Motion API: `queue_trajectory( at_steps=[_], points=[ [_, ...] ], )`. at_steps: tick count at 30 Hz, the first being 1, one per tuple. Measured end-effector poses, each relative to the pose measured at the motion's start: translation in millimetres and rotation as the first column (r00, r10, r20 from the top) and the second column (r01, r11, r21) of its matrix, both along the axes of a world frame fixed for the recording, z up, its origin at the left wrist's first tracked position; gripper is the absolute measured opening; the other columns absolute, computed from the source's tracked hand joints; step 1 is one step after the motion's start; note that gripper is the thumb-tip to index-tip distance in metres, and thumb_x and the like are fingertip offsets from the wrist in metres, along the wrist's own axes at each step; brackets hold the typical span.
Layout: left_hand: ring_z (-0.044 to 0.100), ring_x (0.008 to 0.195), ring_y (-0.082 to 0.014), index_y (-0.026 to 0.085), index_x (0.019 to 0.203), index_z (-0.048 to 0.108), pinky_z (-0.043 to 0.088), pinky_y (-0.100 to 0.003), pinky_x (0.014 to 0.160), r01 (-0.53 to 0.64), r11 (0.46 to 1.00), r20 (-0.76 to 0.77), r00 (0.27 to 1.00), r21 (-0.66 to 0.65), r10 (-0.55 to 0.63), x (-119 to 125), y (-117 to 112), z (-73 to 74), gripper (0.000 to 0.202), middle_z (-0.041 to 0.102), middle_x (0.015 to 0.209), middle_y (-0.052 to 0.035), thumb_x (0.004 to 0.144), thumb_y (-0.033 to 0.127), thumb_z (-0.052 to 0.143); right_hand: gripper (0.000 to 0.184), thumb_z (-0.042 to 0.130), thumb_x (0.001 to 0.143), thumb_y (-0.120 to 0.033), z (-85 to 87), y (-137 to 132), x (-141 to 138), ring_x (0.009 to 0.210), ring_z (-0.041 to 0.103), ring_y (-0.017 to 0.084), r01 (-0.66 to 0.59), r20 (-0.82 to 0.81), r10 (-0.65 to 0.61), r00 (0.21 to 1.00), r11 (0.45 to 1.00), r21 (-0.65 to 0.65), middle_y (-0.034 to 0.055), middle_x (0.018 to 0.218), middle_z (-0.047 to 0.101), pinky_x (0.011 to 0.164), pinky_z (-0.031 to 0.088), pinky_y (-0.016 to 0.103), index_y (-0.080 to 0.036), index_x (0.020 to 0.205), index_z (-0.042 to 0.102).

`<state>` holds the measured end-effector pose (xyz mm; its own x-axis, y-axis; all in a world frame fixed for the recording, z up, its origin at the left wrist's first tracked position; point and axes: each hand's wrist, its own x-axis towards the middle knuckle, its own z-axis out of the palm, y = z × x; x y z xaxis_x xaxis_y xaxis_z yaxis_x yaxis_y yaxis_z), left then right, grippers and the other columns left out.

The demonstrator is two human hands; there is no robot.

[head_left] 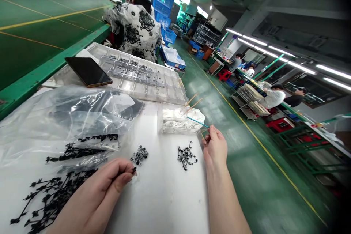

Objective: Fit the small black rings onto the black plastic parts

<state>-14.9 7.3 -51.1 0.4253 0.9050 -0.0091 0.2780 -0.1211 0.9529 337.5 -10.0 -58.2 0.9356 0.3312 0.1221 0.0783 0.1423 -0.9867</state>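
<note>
My left hand (109, 186) pinches a small black part (134, 170) between thumb and forefinger, above the white work surface. Just beyond it lies a pile of small round black-and-grey pieces (140, 155). Black branched parts (55, 197) spread beside and partly behind this hand. My right hand (216, 145) is closed on a thin blue stick (197, 121). The stick's far tip reaches over a clear box (175, 130) that holds crumpled white material (175, 117) and two light wooden sticks (194, 104). A small heap of black parts (186, 156) sits left of my right wrist.
A clear plastic bag (68, 109) of black parts covers the left side. Behind it are a dark phone (88, 71) and a divided clear tray (137, 71) with small pieces. A person in a patterned top (137, 29) sits ahead; others work at right benches.
</note>
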Motion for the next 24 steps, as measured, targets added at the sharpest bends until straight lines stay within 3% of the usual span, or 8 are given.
queue_trajectory(
  at_steps=[5, 7, 8, 9, 11, 13, 19, 24],
  points=[
    [0.061, 0.079, -0.0227, 0.028, 0.089, 0.064, 0.043, -0.03, 0.072, -0.007, 0.998, 0.002, 1.0, -0.056, 0.007, -2, 2, 14.8, 0.033, 0.066, 0.082, 0.0014, 0.107, 0.053, 0.05, 0.05, 0.09, 0.08, -0.048, 11.4, -11, -24, 0.082, 0.056, 0.012, 0.124, 0.238, -0.116, 0.964, 0.992, -0.017, 0.0006, 0.106, 0.066, 0.068, 0.049, 0.024, -0.022, 0.116, 0.068],
    [0.057, 0.073, -0.0218, 0.027, 0.087, 0.062, 0.041, -0.03, 0.071, -0.026, 0.996, -0.007, 1.0, -0.09, 0.025, -3, 4, 21.8, 0.033, 0.063, 0.077, 0.002, 0.107, 0.051, 0.051, 0.03, 0.083, 0.09, -0.038, 17.1, -16, -53, 0.088, 0.059, 0.014, -0.026, 0.475, 0.058, 0.878, 0.997, -0.074, 0.0017, 0.107, 0.067, 0.078, 0.052, 0.027, -0.024, 0.113, 0.07],
    [0.056, 0.071, -0.0215, 0.027, 0.086, 0.062, 0.041, -0.03, 0.07, -0.037, 0.994, -0.01, 0.999, -0.105, 0.036, -3, 4, 24.7, 0.033, 0.062, 0.076, 0.0022, 0.106, 0.051, 0.052, 0.014, 0.078, 0.095, -0.033, 18.7, -18, -70, 0.085, 0.061, 0.016, -0.214, 0.585, 0.278, 0.762, 0.961, -0.178, 0.0022, 0.1, 0.068, 0.078, 0.052, 0.03, -0.025, 0.106, 0.072],
    [0.056, 0.07, -0.0213, 0.027, 0.086, 0.062, 0.041, -0.03, 0.07, -0.048, 0.992, -0.008, 0.999, -0.116, 0.048, -4, 5, 26.9, 0.033, 0.062, 0.075, 0.0023, 0.106, 0.051, 0.052, 0.006, 0.073, 0.098, -0.028, 19.0, -18, -88, 0.083, 0.063, 0.017, -0.41, 0.623, 0.524, 0.581, 0.85, -0.331, 0.003, 0.098, 0.069, 0.075, 0.052, 0.031, -0.026, 0.103, 0.073],
    [0.057, 0.071, -0.0208, 0.027, 0.087, 0.064, 0.042, -0.03, 0.07, -0.063, 0.989, 0.003, 0.998, -0.133, 0.064, -4, 6, 29.5, 0.031, 0.063, 0.075, 0.0024, 0.105, 0.05, 0.054, 0.007, 0.069, 0.098, -0.022, 16.1, -18, -120, 0.086, 0.067, 0.02, -0.559, 0.576, 0.784, 0.232, 0.592, -0.581, 0.0061, 0.099, 0.072, 0.074, 0.054, 0.033, -0.025, 0.102, 0.074],
    [0.058, 0.072, -0.0205, 0.027, 0.088, 0.065, 0.043, -0.03, 0.071, -0.061, 0.989, 0.016, 0.998, -0.137, 0.063, -5, 7, 30.2, 0.029, 0.064, 0.076, 0.0026, 0.105, 0.048, 0.054, 0.007, 0.068, 0.098, -0.02, 9.6, -15, -140, 0.087, 0.068, 0.022, -0.526, 0.517, 0.852, 0.081, 0.477, -0.704, 0.0074, 0.097, 0.072, 0.075, 0.054, 0.035, -0.023, 0.1, 0.074],
    [0.061, 0.075, -0.0204, 0.026, 0.088, 0.065, 0.044, -0.029, 0.072, -0.018, 0.991, 0.018, 1.0, -0.132, 0.02, -4, 7, 29.4, 0.028, 0.066, 0.079, 0.0025, 0.106, 0.045, 0.053, 0.004, 0.068, 0.095, -0.02, -6.6, -7, -149, 0.081, 0.067, 0.022, -0.358, 0.483, 0.868, 0.11, 0.488, -0.796, 0.0062, 0.091, 0.07, 0.073, 0.051, 0.036, -0.02, 0.092, 0.071],
    [0.065, 0.076, -0.0214, 0.026, 0.087, 0.066, 0.047, -0.029, 0.071, 0.032, 0.997, 0.008, 0.999, -0.07, -0.031, -4, 9, 26.9, 0.028, 0.07, 0.081, 0.0014, 0.106, 0.043, 0.054, 0.008, 0.063, 0.095, -0.017, -4.5, -6, -150, 0.083, 0.067, 0.021, -0.401, 0.505, 0.857, 0.105, 0.501, -0.767, 0.0068, 0.092, 0.071, 0.075, 0.053, 0.035, -0.021, 0.091, 0.069]
  ],
)
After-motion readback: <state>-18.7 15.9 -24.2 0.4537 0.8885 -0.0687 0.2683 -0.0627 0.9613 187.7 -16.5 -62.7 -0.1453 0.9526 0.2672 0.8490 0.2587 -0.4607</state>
